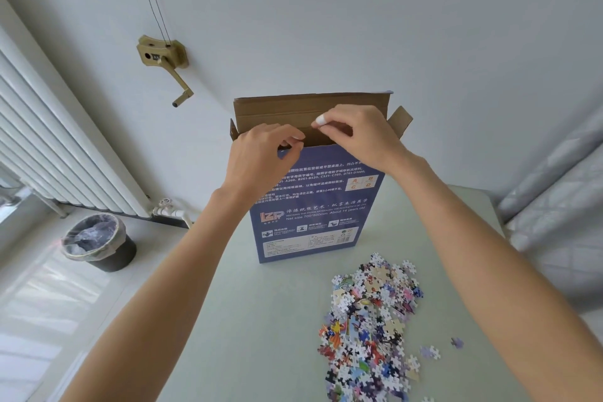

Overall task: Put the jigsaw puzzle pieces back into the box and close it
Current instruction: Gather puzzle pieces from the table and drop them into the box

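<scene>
Two bare hands at the mouth of the upright blue cardboard puzzle box, standing on the pale green table. Left hand curls its fingers over the near top edge, pinching it. Right hand is bunched, fingertips together above the opening; whether it holds pieces, cannot tell. Brown lid flap stands open behind. Heap of loose multicoloured jigsaw pieces lies near the box, to its right. Advice: brace the box so it stays upright, hold the mouth wide, drop small handfuls straight down.
</scene>
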